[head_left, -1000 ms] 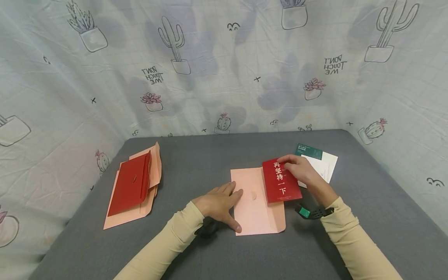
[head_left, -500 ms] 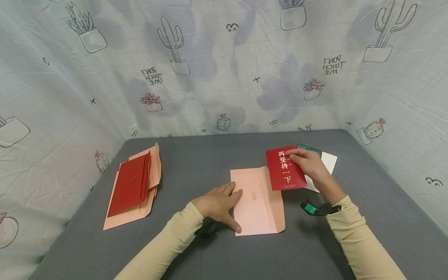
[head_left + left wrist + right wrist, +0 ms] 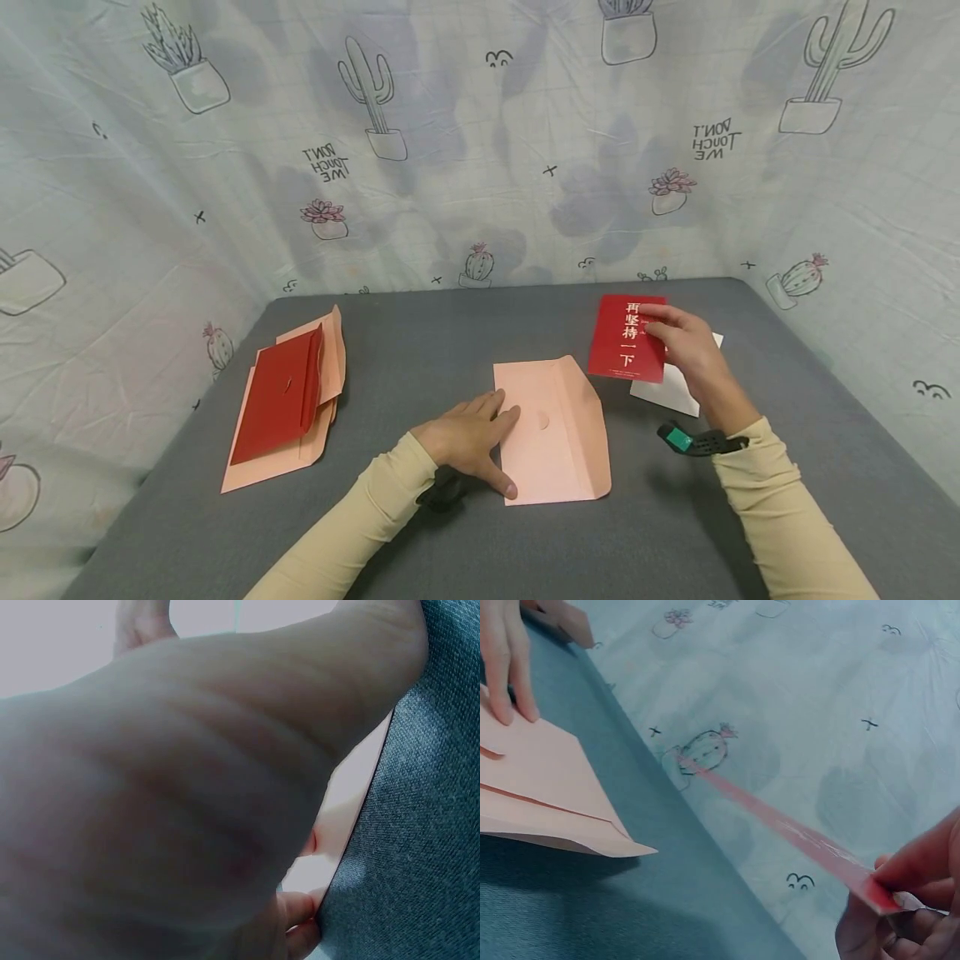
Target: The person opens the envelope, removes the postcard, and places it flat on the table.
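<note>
My right hand pinches a red card with white Chinese characters by its right side. The card hangs over the table, partly overlapping a white card in the head view. Seen nearly edge-on in the right wrist view, the red card sits between thumb and fingers. A pale pink envelope lies in the middle of the table with its flap unfolded to the right. Fingers spread, my left hand rests on the envelope's left edge. In the left wrist view, that hand hides most of the envelope.
At the left of the grey table lies a stack of pink envelopes with red cards or envelopes on top. Cloth printed with cacti hangs behind and at both sides.
My right hand has carried the red card away from the envelope, back and to the right, over the white and green cards. The left hand has stayed in place on the envelope.
</note>
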A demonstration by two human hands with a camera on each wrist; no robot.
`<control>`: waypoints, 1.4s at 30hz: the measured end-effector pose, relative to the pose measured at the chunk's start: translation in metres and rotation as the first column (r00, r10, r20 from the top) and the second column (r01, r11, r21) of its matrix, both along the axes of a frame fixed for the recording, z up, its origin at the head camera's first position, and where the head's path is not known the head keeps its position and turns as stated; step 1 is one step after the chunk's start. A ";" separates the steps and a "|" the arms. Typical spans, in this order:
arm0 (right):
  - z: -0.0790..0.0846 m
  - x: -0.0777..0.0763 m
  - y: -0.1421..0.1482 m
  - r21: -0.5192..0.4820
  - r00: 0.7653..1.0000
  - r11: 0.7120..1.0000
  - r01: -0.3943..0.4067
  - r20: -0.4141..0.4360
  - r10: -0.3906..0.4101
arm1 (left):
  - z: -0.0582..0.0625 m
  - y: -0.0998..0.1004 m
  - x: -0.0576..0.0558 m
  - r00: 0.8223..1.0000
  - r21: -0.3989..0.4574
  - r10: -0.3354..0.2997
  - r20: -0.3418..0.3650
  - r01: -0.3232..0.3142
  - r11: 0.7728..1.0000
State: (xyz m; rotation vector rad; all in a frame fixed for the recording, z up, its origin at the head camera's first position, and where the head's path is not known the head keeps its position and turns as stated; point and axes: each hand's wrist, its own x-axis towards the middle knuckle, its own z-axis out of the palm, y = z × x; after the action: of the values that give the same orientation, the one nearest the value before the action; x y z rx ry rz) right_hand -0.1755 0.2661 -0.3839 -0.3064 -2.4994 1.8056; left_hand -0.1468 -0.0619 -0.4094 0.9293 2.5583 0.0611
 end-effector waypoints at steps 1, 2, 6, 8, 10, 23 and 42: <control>0.000 -0.001 0.002 0.002 1.000 1.000 0.002 -0.003 -0.002 | 0.000 0.000 0.000 1.000 0.000 0.000 -0.001 0.000 1.000; 0.000 -0.001 0.003 0.006 1.000 1.000 0.005 -0.007 -0.005 | 0.000 0.000 0.000 1.000 0.000 0.000 -0.001 0.000 1.000; -0.001 -0.003 0.009 0.019 1.000 1.000 0.023 -0.022 -0.023 | -0.001 0.000 0.000 1.000 -0.001 0.006 -0.008 -0.006 1.000; -0.002 -0.003 0.013 0.017 0.999 0.999 0.034 -0.029 -0.034 | -0.002 0.001 0.000 1.000 -0.001 0.012 -0.010 -0.012 1.000; -0.003 -0.002 0.016 0.005 0.999 0.999 0.044 -0.029 -0.044 | -0.002 0.001 0.000 1.000 -0.001 0.015 -0.013 -0.015 1.000; -0.008 0.002 0.038 0.054 0.991 0.991 0.124 0.048 -0.126 | -0.002 0.001 0.000 1.000 -0.004 0.020 -0.008 -0.020 1.000; -0.025 -0.001 0.048 0.186 0.985 0.975 0.123 0.099 -0.143 | -0.001 0.001 0.000 1.000 0.000 0.015 0.006 -0.015 1.000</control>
State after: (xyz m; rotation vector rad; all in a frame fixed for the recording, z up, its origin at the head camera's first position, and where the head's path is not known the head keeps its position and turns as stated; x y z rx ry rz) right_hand -0.1767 0.3145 -0.4090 -0.5659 -2.6217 1.5420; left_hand -0.1467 -0.0611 -0.4103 0.9089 2.5596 0.0682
